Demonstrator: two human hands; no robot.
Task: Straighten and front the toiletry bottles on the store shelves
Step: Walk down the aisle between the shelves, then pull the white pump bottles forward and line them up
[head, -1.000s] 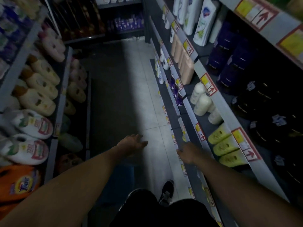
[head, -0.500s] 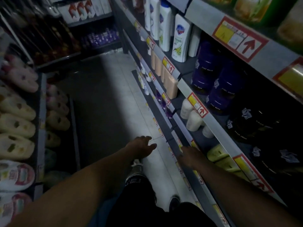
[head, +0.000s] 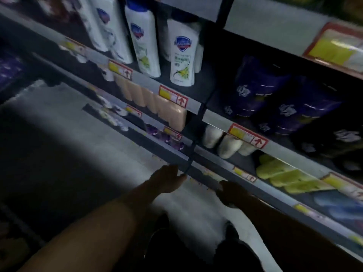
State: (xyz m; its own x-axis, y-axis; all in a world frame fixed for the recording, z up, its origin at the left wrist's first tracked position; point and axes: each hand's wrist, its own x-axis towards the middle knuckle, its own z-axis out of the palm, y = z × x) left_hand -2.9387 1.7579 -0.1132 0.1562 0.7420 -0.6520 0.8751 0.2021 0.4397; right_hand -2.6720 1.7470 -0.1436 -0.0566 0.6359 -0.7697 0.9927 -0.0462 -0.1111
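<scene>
Dim store aisle, shelving unit along the person's right. Upper visible shelf: tall white body-wash bottles (head: 183, 54) with blue shield logos and green leaf print, standing upright in a row near the shelf edge, the nearest one set slightly forward of its neighbours. Same level, next bay to the right: dark purple bottles (head: 255, 85) with pale emblems, packed close, details lost in shadow. Shelf below: peach-coloured bottles (head: 167, 110) in a tight row behind the price rail (head: 172, 96), which carries yellow-and-white tags with red arrows. Next bay right on that level: white rounded bottles (head: 228, 146), three or so, touching one another. Lower still: small purple items (head: 169, 137), too blurred to name, and to the right yellow-green bottles (head: 284, 175) side by side, seen from above. Bottom right: a blue pack (head: 337, 205), unclear. Left hand (head: 167, 179): extended over the pale tiled floor (head: 98, 150), fingers straight and loosely spread, tips just beside the dark upright post (head: 193, 148) between bays, holding nothing. Right hand (head: 230, 191): against the lip of a low shelf rail (head: 275, 193), in heavy shadow; whether its fingers curl round the rail or merely rest on it cannot be told. Dark trousers and shoes show below the forearms.
</scene>
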